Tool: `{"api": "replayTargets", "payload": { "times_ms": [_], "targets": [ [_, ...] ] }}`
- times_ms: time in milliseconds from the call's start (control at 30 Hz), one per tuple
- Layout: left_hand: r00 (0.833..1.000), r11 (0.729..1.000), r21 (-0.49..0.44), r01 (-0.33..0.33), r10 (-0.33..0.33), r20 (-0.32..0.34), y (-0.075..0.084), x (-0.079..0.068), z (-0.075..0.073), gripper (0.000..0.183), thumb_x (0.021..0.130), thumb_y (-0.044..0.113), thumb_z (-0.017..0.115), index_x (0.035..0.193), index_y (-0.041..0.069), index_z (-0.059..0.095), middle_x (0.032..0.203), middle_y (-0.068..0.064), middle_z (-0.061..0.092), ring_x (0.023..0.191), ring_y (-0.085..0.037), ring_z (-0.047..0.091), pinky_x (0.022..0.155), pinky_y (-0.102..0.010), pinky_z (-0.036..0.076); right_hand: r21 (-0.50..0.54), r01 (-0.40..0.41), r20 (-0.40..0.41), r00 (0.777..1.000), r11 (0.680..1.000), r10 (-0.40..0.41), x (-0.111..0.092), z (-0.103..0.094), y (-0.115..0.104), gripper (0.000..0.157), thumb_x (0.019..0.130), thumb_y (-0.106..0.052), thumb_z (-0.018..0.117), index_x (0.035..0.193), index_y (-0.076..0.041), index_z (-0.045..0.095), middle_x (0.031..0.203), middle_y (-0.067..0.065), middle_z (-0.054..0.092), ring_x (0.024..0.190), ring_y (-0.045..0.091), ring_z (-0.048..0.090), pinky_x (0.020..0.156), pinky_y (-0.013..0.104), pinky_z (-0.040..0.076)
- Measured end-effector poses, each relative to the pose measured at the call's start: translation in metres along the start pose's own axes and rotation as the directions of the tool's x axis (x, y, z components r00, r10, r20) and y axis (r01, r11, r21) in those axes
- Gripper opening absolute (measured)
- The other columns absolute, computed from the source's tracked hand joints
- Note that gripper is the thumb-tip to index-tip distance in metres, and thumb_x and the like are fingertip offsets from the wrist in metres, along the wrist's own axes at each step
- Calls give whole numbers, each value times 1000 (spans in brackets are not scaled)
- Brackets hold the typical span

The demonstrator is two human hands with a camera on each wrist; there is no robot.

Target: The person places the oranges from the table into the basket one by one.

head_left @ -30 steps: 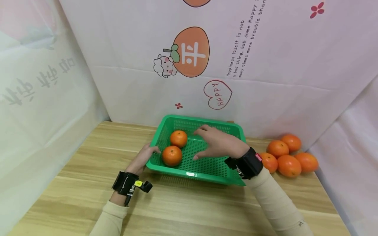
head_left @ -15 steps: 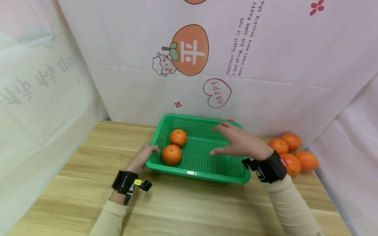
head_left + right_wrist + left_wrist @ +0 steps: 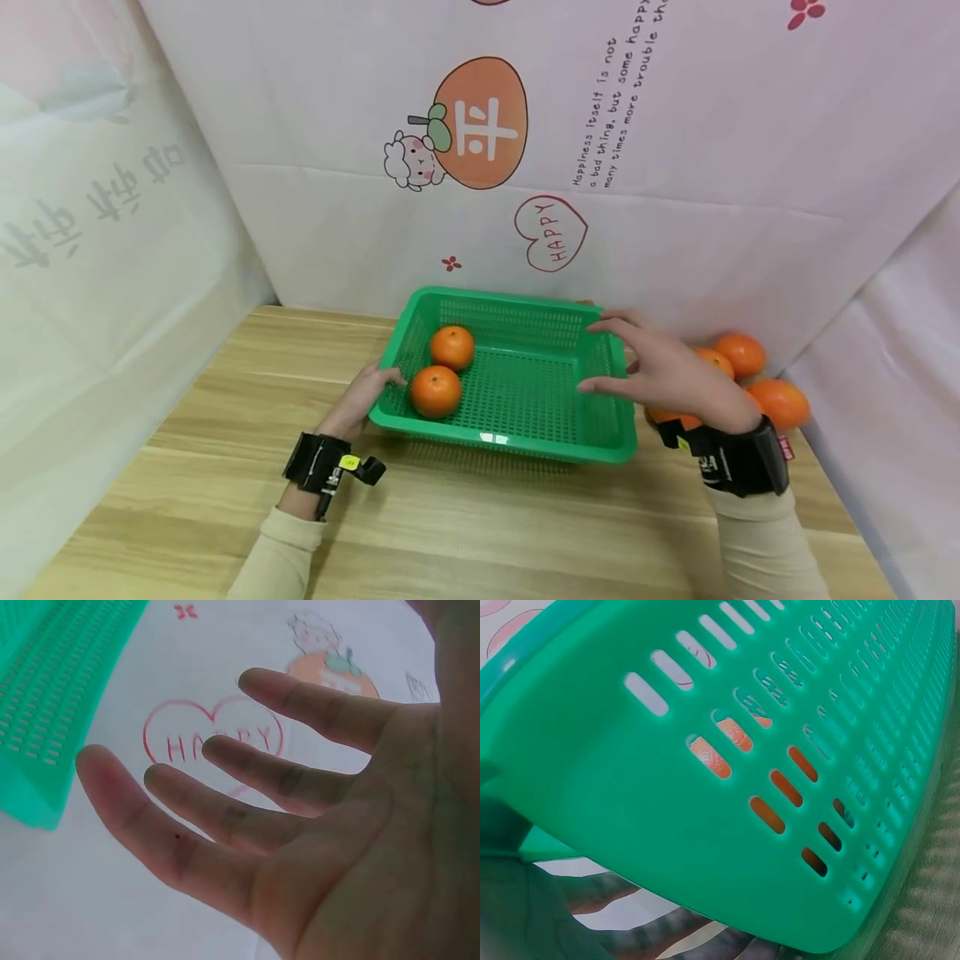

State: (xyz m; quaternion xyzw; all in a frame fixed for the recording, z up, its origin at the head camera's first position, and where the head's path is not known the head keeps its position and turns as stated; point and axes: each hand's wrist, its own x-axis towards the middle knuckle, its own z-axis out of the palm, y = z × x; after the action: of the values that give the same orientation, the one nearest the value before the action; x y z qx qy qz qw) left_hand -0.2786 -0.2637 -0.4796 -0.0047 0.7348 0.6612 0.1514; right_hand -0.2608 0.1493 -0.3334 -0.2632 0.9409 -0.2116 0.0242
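A green plastic basket (image 3: pixel 495 440) with slotted walls stands against the back cloth. My left hand (image 3: pixel 363 400) grips its left end, thumb over the rim and fingers outside. In the left wrist view the basket wall (image 3: pixel 667 810) fills most of the picture, and orange colour shows through its slots. Two oranges, a rear one (image 3: pixel 452 347) and a front one (image 3: pixel 436 392), lie inside at the left. Over the basket's right end, my right hand (image 3: pixel 667 371) holds nothing; its fingers (image 3: pixel 240 814) are spread and slightly bent in the right wrist view.
Several more oranges (image 3: pixel 780 404) lie in a cluster on the right of the wooden table (image 3: pixel 187 483), partly hidden behind my right hand and wrist. White printed cloth (image 3: pixel 337 242) walls in the back and both sides.
My right hand has moved right, from above the basket's middle to its right end, and now covers part of the orange cluster. The left hand keeps its hold on the rim.
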Motion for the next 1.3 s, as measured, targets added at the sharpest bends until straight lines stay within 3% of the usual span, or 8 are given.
{"api": "replayTargets", "payload": {
  "times_ms": [133,233,333,500,767,1033,1167,1300],
  "targets": [
    [1000,1000,-3,-1,1,-1,1,1,0,74,96,17,47,166,7,26,163,-24,41,120,-26,57,88,-29,54,28,-35,-26,999,999,36,-10,-6,10,80,89,-49,80,150,-6,51,164,25,33,95,24,75,77,32,64],
    [1000,1000,4,-2,2,6,2,1,1,74,96,17,47,167,8,25,165,-23,39,124,-27,55,89,-29,54,29,-51,-63,997,998,53,-19,-6,19,76,93,-46,78,149,-3,51,163,28,33,113,36,69,77,36,65],
    [1000,1000,10,2,-2,6,3,0,1,74,97,18,47,167,10,26,165,-22,39,124,-28,55,89,-30,54,-6,-42,-119,992,999,41,-27,-4,30,65,98,-40,73,145,1,55,158,29,40,121,43,61,83,48,63],
    [1000,1000,4,0,0,5,1,1,0,73,97,18,47,167,9,25,162,-23,42,117,-25,59,87,-31,56,-54,-60,-163,985,997,50,-31,2,48,56,102,-35,68,142,4,58,150,29,50,125,46,56,98,67,51],
    [1000,1000,-2,1,-1,18,1,0,0,71,99,17,45,166,7,25,160,-23,44,111,-21,62,88,-31,57,-111,-157,-113,983,981,144,-29,10,75,66,98,-35,73,141,11,54,141,35,55,129,52,49,101,70,46],
    [1000,1000,-7,0,0,26,4,2,0,71,99,17,45,166,7,24,164,-22,40,122,-27,58,92,-32,56,-130,-234,-64,972,963,228,-31,12,95,71,96,-35,75,137,18,52,135,41,56,127,56,48,103,70,44],
    [1000,1000,1,13,-13,20,3,0,0,72,99,17,45,167,8,22,166,-22,37,129,-30,55,93,-32,55,-117,-235,-13,972,965,235,-31,17,100,70,95,-35,76,136,17,53,134,41,57,129,58,46,103,70,44],
    [1000,1000,4,14,-14,18,3,0,1,73,98,17,46,167,8,22,165,-23,39,124,-28,58,90,-31,56,-145,-249,47,965,958,258,-33,19,103,74,96,-42,74,139,13,53,143,39,54,131,56,46,105,71,43]
  ]
}}
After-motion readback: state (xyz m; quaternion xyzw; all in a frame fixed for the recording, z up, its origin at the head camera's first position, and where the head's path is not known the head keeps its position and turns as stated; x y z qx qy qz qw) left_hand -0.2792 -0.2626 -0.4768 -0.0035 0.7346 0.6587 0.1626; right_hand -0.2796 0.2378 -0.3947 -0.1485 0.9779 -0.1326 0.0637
